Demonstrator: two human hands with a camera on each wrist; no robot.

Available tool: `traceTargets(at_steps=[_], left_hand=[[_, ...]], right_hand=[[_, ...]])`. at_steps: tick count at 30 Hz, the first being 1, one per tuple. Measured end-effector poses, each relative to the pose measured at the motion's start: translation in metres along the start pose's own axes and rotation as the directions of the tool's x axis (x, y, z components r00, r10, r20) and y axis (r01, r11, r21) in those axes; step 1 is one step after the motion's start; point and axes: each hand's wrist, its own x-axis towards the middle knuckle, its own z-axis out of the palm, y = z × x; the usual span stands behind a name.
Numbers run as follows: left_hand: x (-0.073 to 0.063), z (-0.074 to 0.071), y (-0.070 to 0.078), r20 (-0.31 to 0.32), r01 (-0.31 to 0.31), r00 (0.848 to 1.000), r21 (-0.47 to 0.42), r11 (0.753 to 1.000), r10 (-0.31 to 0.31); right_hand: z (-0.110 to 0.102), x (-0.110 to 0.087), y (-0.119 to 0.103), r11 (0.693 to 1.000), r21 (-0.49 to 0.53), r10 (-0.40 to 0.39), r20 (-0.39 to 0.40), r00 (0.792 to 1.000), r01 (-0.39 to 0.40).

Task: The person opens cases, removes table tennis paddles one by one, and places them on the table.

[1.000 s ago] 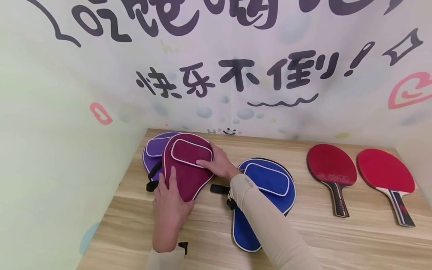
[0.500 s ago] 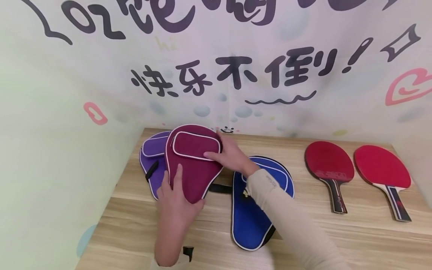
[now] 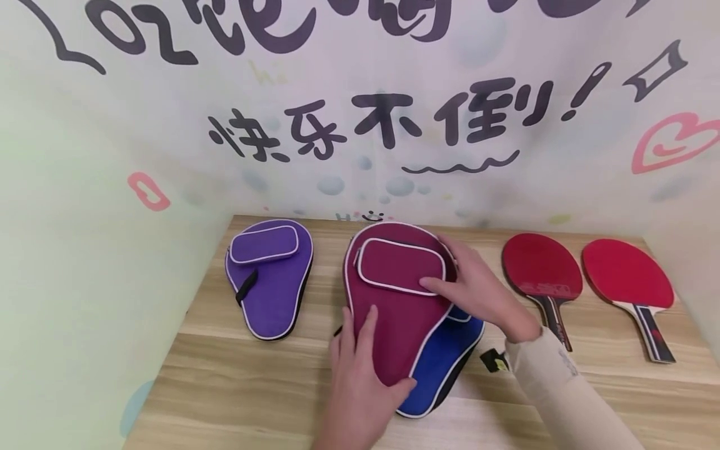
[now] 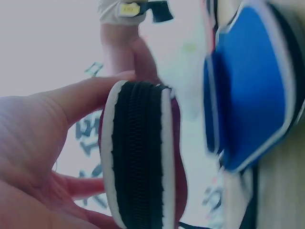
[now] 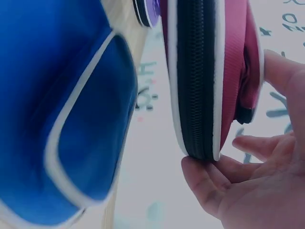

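Note:
A maroon table tennis paddle case (image 3: 396,325) with white piping and a zipped front pocket is held above the table. My left hand (image 3: 362,381) grips its narrow end, thumb on the right edge and fingers over the left. With thumb on the pocket and fingers behind the rim, my right hand (image 3: 484,290) holds the wide end. Below the maroon case lies a blue paddle case (image 3: 447,359), largely hidden in the head view. Both wrist views show a gap between the maroon case's black zipped side (image 5: 195,86) and the blue case (image 4: 257,81).
A purple paddle case (image 3: 272,287) lies at the table's (image 3: 242,387) back left. Two red paddles lie at the right, one with a dark handle (image 3: 542,265), the other with a striped handle (image 3: 627,275). A printed cloth (image 3: 337,69) hangs behind the table.
Both hands have lifted the maroon case off the purple one and carried it right, over the blue case. The purple case is now fully uncovered.

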Motion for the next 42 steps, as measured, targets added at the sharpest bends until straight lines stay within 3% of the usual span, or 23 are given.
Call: traceTargets(at_steps=[2,6,12,14,19,23,26,32,35,38,41,42], left_hand=[[-0.006,0.009,0.002,0.007,-0.016,1.0,-0.01,1.0,0.016],[-0.02,0.029,0.002,-0.019,-0.115,0.993,0.039,0.993,0.116],[-0.037,0.056,-0.007,-0.092,-0.311,0.941,0.146,0.939,0.326],[-0.041,0.062,-0.008,-0.079,-0.328,0.936,0.154,0.932,0.342],[-0.047,0.069,-0.006,0.041,-0.282,0.959,0.13,0.95,0.279],[-0.048,0.072,-0.006,0.108,-0.249,0.966,0.119,0.961,0.237],[-0.048,0.077,-0.008,0.094,-0.283,0.958,0.157,0.946,0.271],[-0.049,0.089,-0.017,-0.002,-0.383,0.915,0.312,0.87,0.404],[-0.049,0.087,-0.014,0.057,-0.373,0.925,0.333,0.866,0.377],[-0.046,0.077,-0.005,0.174,-0.304,0.949,0.304,0.903,0.261],[-0.038,0.062,0.005,0.254,-0.203,0.958,0.283,0.937,0.131],[-0.035,0.058,0.007,0.258,-0.188,0.959,0.284,0.94,0.114]], right_hand=[[-0.005,-0.013,0.005,0.999,-0.028,0.036,-0.005,0.999,-0.036],[-0.014,-0.039,0.014,0.994,-0.069,0.085,-0.005,0.996,-0.085],[-0.022,-0.072,0.028,0.984,-0.144,0.097,-0.035,0.995,-0.101],[-0.023,-0.078,0.034,0.983,-0.152,0.096,-0.042,0.994,-0.101],[-0.021,-0.089,0.047,0.984,-0.152,0.084,-0.055,0.995,-0.092],[-0.018,-0.092,0.054,0.987,-0.14,0.077,-0.048,0.996,-0.083],[-0.015,-0.093,0.059,0.99,-0.127,0.059,-0.049,0.997,-0.065],[-0.01,-0.094,0.063,0.993,-0.104,0.053,-0.03,0.998,-0.056],[-0.01,-0.095,0.062,0.991,-0.106,0.076,-0.017,0.997,-0.077],[-0.009,-0.096,0.063,0.99,-0.114,0.082,-0.014,0.997,-0.083],[-0.009,-0.096,0.063,0.99,-0.117,0.083,-0.008,0.997,-0.083],[-0.01,-0.096,0.063,0.989,-0.121,0.085,-0.006,0.996,-0.085]])
